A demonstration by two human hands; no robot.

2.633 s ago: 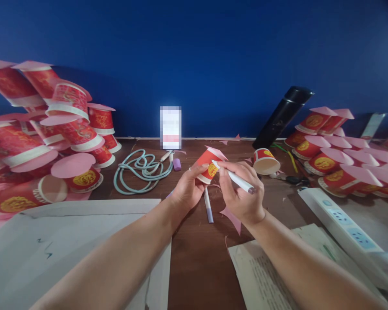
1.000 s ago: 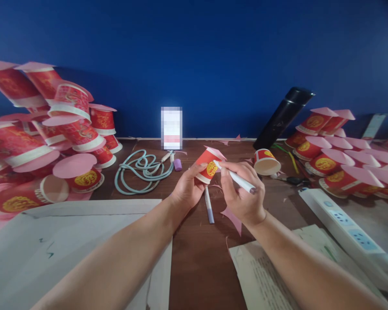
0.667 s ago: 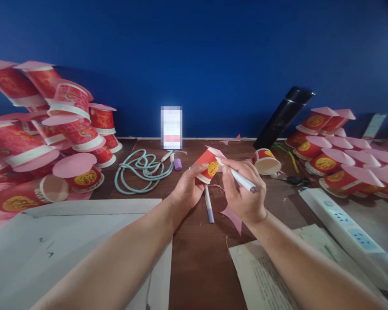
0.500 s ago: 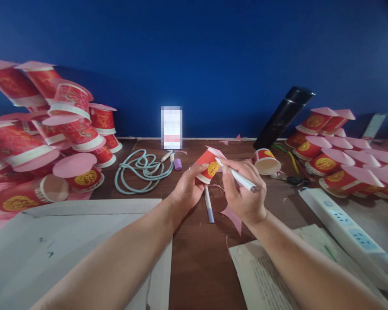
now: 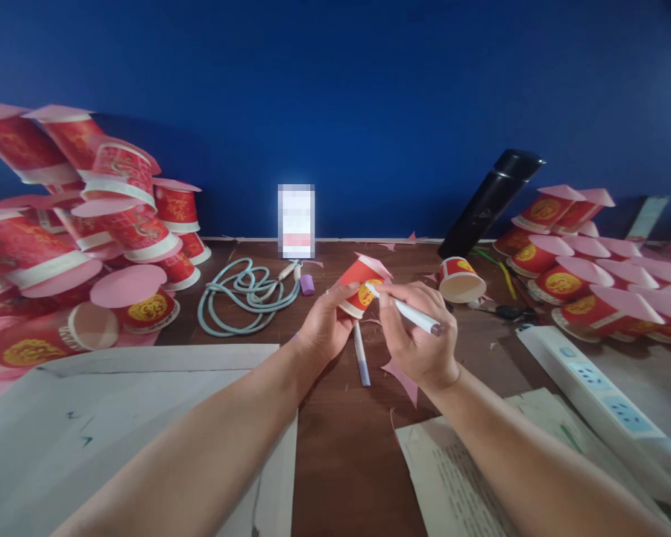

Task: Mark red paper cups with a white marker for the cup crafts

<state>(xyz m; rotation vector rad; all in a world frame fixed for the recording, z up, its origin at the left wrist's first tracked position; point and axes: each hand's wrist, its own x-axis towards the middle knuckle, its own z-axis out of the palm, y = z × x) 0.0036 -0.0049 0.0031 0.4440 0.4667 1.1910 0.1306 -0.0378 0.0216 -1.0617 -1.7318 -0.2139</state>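
Note:
My left hand (image 5: 325,326) grips a small red paper cup (image 5: 356,286) with a gold emblem and a pink paper top, tilted over the brown desk (image 5: 347,440). My right hand (image 5: 417,335) is closed round a white marker (image 5: 407,313), its tip touching the cup's side by the emblem. A capped white pen (image 5: 361,356) lies on the desk just below the cup, between my hands.
Heaps of red cups with pink paper stand at the left (image 5: 89,231) and right (image 5: 581,276). One open cup (image 5: 459,280) lies on its side. A coiled pale cable (image 5: 246,294), a black bottle (image 5: 489,201), a power strip (image 5: 593,380) and papers (image 5: 117,418) surround my arms.
The marker tip has slid slightly left and down across the cup's side. My left hand and the cup have barely moved.

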